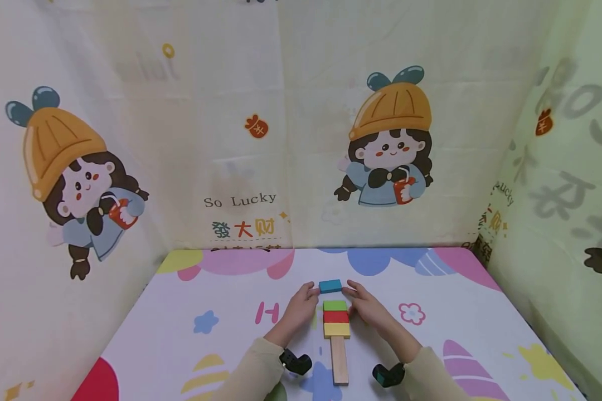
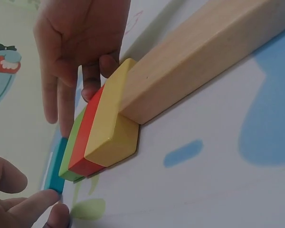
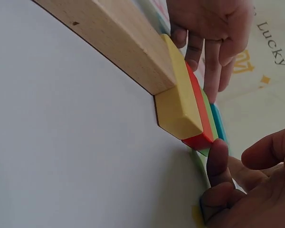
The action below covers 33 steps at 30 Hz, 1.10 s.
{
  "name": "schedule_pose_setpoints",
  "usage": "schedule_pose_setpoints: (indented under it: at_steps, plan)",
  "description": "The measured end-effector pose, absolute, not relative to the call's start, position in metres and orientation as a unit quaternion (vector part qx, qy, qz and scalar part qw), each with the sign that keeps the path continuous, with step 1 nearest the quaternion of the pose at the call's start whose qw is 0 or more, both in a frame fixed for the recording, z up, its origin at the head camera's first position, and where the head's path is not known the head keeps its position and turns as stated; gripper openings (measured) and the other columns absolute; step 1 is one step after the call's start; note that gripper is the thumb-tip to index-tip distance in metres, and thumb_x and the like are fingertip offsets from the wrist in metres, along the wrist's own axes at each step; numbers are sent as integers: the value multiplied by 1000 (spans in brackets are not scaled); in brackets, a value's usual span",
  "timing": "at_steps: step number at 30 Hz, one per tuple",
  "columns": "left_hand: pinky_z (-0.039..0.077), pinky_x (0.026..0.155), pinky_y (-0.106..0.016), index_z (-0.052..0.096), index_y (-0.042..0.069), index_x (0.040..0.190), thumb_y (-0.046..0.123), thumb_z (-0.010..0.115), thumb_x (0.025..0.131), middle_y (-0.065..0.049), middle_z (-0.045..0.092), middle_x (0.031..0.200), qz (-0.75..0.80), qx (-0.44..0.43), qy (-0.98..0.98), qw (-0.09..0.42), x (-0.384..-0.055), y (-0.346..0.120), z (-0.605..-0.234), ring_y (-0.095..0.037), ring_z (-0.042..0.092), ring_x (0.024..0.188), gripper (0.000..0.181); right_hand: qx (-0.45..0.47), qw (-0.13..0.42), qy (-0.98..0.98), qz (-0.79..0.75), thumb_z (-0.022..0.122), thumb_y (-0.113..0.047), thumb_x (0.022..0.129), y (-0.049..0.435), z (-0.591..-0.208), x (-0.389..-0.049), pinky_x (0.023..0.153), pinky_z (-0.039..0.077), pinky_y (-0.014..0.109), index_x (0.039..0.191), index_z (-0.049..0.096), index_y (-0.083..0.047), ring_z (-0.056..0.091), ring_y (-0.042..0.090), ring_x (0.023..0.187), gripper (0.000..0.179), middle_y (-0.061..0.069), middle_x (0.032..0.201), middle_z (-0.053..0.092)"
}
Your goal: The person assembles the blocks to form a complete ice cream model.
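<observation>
A blue block (image 1: 330, 286) lies on the table beyond a row of green (image 1: 335, 305), red (image 1: 335, 317) and yellow (image 1: 336, 329) blocks. Those three sit side by side, a gap parting the green one from the blue. From the yellow block a long plain wooden block (image 1: 339, 361) runs toward the person. My left hand (image 1: 301, 305) is at the blue block's left end, a fingertip against it in the left wrist view. Opposite it, my right hand (image 1: 368, 306) has extended fingers at the right end. Its lower fingers are close beside the red and green blocks.
The table's white cover (image 1: 160, 334) carries printed shapes and letters. Cloth walls (image 1: 311, 167) with cartoon prints stand behind and at both sides. A dark wrist device (image 1: 296, 362) is on the left wrist, another (image 1: 388, 375) on the right.
</observation>
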<state>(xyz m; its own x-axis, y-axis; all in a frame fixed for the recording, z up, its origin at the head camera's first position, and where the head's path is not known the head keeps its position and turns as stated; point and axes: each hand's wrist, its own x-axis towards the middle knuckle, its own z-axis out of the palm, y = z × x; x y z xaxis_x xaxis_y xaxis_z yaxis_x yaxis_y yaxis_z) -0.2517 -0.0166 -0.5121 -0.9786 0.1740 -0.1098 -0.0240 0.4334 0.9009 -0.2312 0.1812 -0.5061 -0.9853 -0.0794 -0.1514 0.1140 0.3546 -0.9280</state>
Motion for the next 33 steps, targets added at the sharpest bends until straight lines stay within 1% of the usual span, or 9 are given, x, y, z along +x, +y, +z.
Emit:
schedule_pose_setpoints:
  at_steps: [5, 9, 11, 14, 19, 23, 26, 30, 33]
  plan:
    - [40, 114, -59, 42, 2, 154, 20, 49, 106, -14, 59, 149, 525, 55, 844, 101, -250, -18, -512, -39, 48, 142, 52, 16, 82, 816, -572, 47, -5, 98, 181, -508, -227, 81, 44, 35, 158, 34, -2, 58, 25, 95, 62, 26, 155, 47]
    - [54, 89, -42, 43, 1, 153, 19, 51, 105, -16, 61, 146, 534, 64, 835, 116, -248, -20, -511, -30, 71, 94, 52, 16, 82, 814, -575, 47, -6, 99, 185, -511, -223, 78, 44, 32, 157, 37, -2, 57, 21, 84, 59, 26, 154, 49]
    - [50, 73, -34, 43, 1, 153, 20, 51, 106, -16, 60, 146, 545, 63, 826, 129, -245, -20, -511, -25, 66, 69, 51, 18, 85, 810, -580, 47, -6, 99, 189, -511, -220, 74, 43, 29, 156, 38, -3, 57, 21, 83, 57, 26, 153, 50]
    - [47, 64, -29, 43, 2, 153, 22, 51, 106, -14, 60, 147, 553, 65, 819, 139, -240, -20, -512, -19, 63, 57, 51, 23, 90, 800, -593, 47, -7, 100, 194, -511, -215, 68, 42, 26, 155, 39, -4, 57, 22, 81, 56, 25, 152, 52]
    - [48, 64, -30, 44, 2, 153, 22, 52, 105, -14, 59, 148, 543, 68, 826, 131, -232, -19, -514, -19, 62, 56, 52, 14, 98, 794, -600, 48, -9, 101, 197, -510, -209, 64, 42, 23, 156, 38, -4, 57, 22, 81, 56, 25, 152, 52]
    - [54, 83, -39, 45, 2, 152, 21, 52, 104, -15, 58, 150, 523, 70, 841, 119, -230, -18, -514, -21, 62, 65, 53, 8, 103, 796, -596, 49, -8, 100, 196, -509, -207, 64, 43, 23, 155, 39, -4, 58, 22, 80, 56, 25, 152, 51]
    - [51, 102, -48, 45, 2, 152, 22, 52, 103, -15, 57, 151, 512, 74, 848, 113, -229, -18, -514, -22, 65, 90, 53, 4, 103, 804, -586, 50, -8, 101, 196, -508, -206, 66, 44, 24, 154, 42, -5, 58, 22, 81, 54, 25, 152, 51]
    - [47, 109, -54, 45, 0, 152, 21, 53, 104, -16, 56, 151, 510, 84, 848, 112, -227, -20, -512, -26, 60, 119, 53, -2, 99, 818, -566, 53, -10, 101, 194, -506, -207, 72, 46, 28, 152, 45, -5, 59, 21, 82, 52, 24, 151, 53]
    - [56, 95, -45, 43, -1, 153, 20, 53, 104, -18, 56, 150, 514, 94, 843, 124, -224, -23, -507, -27, 68, 99, 54, -5, 93, 832, -547, 56, -10, 99, 194, -506, -206, 77, 48, 32, 150, 47, -5, 60, 20, 84, 53, 22, 150, 54]
